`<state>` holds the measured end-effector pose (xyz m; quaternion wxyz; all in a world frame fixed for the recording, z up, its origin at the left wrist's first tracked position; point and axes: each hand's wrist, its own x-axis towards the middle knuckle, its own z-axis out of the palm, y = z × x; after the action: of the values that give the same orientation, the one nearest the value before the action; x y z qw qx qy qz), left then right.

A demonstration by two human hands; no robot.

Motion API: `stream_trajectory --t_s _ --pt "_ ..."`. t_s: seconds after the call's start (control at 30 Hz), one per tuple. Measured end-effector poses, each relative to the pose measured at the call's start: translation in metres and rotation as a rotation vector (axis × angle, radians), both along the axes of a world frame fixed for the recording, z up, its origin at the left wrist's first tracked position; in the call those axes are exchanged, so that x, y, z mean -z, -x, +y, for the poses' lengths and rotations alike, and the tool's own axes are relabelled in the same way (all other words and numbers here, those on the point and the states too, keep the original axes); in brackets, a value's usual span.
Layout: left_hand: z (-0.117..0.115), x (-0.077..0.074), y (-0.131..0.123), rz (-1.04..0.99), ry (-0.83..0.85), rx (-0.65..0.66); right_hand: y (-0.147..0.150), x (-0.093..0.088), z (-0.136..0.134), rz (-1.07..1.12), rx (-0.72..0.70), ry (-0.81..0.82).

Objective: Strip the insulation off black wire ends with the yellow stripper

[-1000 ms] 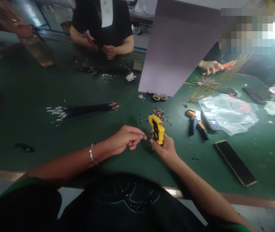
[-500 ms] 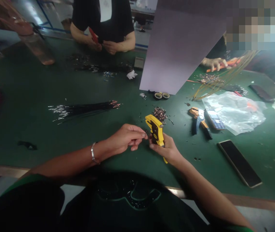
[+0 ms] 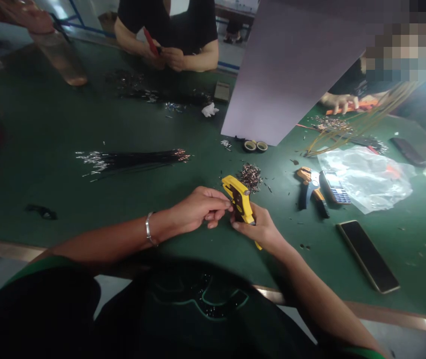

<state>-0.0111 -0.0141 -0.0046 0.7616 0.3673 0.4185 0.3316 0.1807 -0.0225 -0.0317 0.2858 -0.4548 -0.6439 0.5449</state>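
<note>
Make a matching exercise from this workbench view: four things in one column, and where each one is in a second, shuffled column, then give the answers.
Things:
1. Yellow wire stripper
2. Silver bracelet
3. Bundle of black wires
4. Keypad mobile phone

Places:
A. Around the left wrist
B. Beside the orange-and-blue pliers
C. Held in the right hand
D. On the green mat, left of the hands

Pairs: 1C, 2A, 3D, 4B
</note>
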Motion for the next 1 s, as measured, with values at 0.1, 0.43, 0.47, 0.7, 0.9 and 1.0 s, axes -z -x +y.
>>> stream_trajectory --t_s 0.1,0.43,0.47,0.7,0.9,1.0 --pt "0.001 0.0 0.003 0.015 -0.029 -0.012 -0.005 0.004 0.002 0.079 0.01 0.053" --pt "0.008 -0.01 0.012 0.008 -0.073 -0.109 -0.01 0.006 0.003 0.207 0.009 0.16" --pt "0.008 -0.01 0.012 0.004 -0.072 -0.108 -0.01 0.006 0.002 0.207 -0.001 0.163" --pt "0.013 -0.007 0.016 0.057 -0.074 -0.096 -0.012 0.006 0.001 0.255 -0.047 0.191" --pt "0.022 -0.009 0.027 0.499 -0.406 -0.048 -0.017 0.005 0.001 0.294 -0.128 0.273" --pt "0.024 -0.009 0.031 0.669 -0.696 -0.015 -0.018 0.007 0.002 0.333 -0.167 0.305"
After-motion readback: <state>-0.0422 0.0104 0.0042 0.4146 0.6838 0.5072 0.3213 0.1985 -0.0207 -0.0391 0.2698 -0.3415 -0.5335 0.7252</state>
